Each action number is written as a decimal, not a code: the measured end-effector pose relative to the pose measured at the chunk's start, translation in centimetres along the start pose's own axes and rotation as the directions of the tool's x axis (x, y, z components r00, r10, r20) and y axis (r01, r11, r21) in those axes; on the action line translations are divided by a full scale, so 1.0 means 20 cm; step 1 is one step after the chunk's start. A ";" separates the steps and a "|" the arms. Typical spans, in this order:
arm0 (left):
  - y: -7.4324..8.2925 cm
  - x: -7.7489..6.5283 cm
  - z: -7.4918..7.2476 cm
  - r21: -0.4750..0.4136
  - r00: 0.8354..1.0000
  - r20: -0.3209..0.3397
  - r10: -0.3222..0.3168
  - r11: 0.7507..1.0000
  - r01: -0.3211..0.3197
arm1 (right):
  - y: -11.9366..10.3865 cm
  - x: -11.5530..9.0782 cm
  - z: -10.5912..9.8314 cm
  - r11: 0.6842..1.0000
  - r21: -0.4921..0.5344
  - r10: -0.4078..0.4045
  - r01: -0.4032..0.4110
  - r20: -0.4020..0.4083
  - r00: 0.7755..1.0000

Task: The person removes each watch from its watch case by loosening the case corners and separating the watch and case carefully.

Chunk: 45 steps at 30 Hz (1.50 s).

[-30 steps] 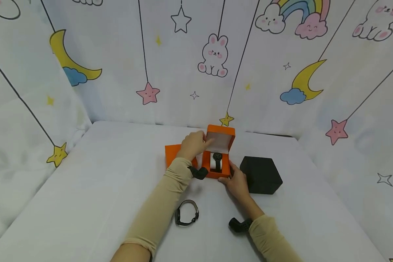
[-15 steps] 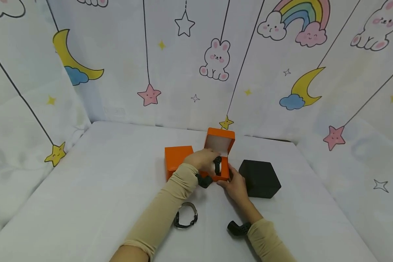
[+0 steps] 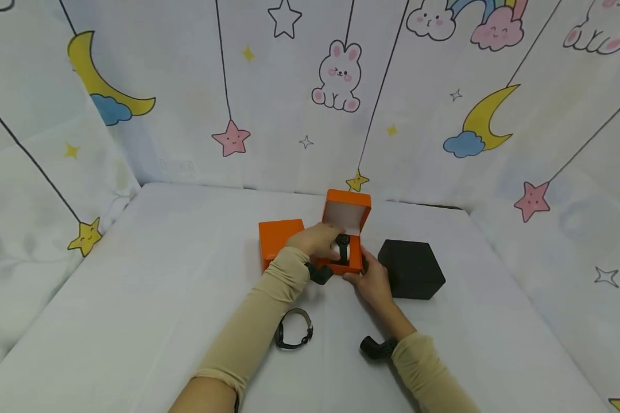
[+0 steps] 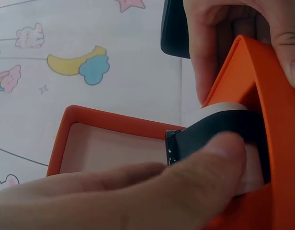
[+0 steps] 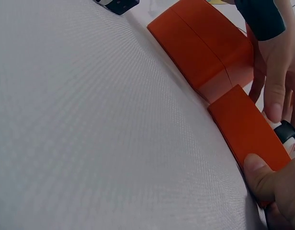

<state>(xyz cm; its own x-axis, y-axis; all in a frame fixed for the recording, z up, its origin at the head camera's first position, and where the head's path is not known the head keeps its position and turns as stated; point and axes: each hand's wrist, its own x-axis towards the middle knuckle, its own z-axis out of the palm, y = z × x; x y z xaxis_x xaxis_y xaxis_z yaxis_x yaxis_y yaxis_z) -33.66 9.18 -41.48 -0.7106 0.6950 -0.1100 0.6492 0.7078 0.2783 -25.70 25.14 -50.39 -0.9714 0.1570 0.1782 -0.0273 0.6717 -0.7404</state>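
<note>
In the head view, an orange watch box (image 3: 336, 268) stands with its lid raised toward the back. Inside sits a black wristwatch (image 4: 212, 127) wrapped round a white cushion (image 4: 253, 175). My left hand (image 3: 317, 241) reaches in from the left and pinches the cushioned watch, its thumb on the strap and the fingers on the dial side. My right hand (image 3: 374, 281) grips the box's right front corner, with the thumb (image 5: 257, 172) on the front wall and the fingers along the side. The sleeve and wrist hide part of the box's left side.
A shut orange box (image 3: 279, 238) stands to the left of the opened one. To the right is a black box (image 3: 413, 269). A second watch (image 3: 294, 330) lies on its side on the white tabletop (image 3: 160, 287) nearer me. A printed cloth wall closes off the back.
My left hand has come down from the raised lid into the box and onto the watch. The right hand keeps its hold on the corner. The head view has shifted slightly.
</note>
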 end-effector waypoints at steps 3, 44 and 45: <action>0.01 0.01 0.00 0.037 1.000 -0.016 -0.007 0.999 0.008 | 0.00 0.01 0.00 1.000 0.005 -0.003 0.003 0.000 1.000; 0.05 0.02 0.02 0.204 0.986 -0.148 -0.075 0.973 0.105 | 0.00 0.02 -0.01 1.000 0.009 0.011 -0.011 0.008 1.000; 0.05 0.03 0.03 0.204 0.987 -0.141 -0.073 0.974 0.101 | 0.00 0.02 -0.01 1.000 0.010 0.017 -0.017 0.010 1.000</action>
<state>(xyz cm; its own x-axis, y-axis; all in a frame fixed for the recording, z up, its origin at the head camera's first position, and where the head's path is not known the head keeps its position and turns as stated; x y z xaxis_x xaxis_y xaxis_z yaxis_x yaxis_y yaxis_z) -33.25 10.32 -41.77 -0.7873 0.6165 0.0052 0.6155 0.7854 0.0653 -26.11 25.34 -50.24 -0.9740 0.1609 0.1593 -0.0135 0.6613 -0.7500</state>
